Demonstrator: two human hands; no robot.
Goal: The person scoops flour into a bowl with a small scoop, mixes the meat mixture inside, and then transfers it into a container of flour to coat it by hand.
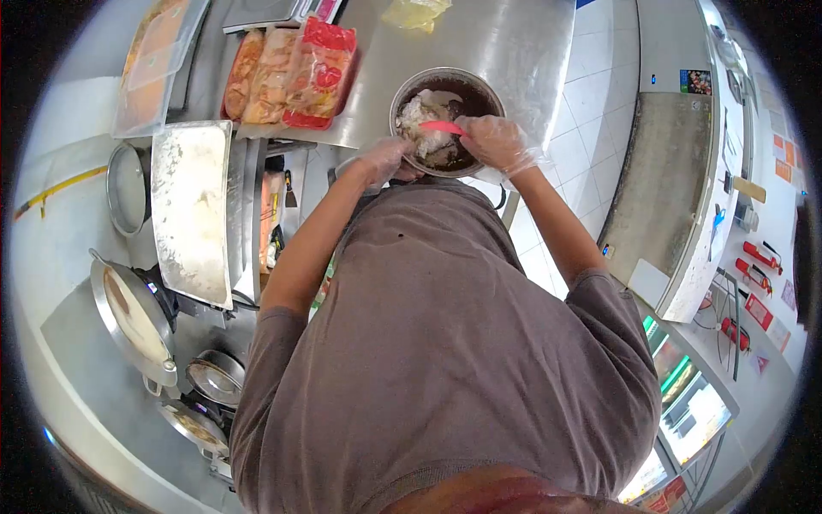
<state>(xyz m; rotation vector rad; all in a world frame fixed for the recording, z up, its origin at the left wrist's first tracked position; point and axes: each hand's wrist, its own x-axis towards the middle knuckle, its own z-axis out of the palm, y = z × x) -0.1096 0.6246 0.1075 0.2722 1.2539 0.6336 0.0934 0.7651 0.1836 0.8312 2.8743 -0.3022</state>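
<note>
A round metal bowl [491, 98] stands at the near edge of the steel table, right in front of my body. White, lumpy food that looks like rice [419, 109] lies mostly in its left part, and the dark inside wall shows on the right. My right hand [495, 144], in a clear plastic glove, is closed around a pinkish-red spatula [441, 127] whose flat end reaches into the white food. Also gloved, my left hand [385, 161] grips the bowl at its near left rim; some of its fingers are hidden below the rim.
Packs of raw meat [318, 73] lie on the steel table [522, 51] to the left, near a clear plastic bin [158, 64]. A yellowish plastic bag [417, 12] lies at the far edge. Farther left are a metal tray [193, 206] and a large wok [128, 313].
</note>
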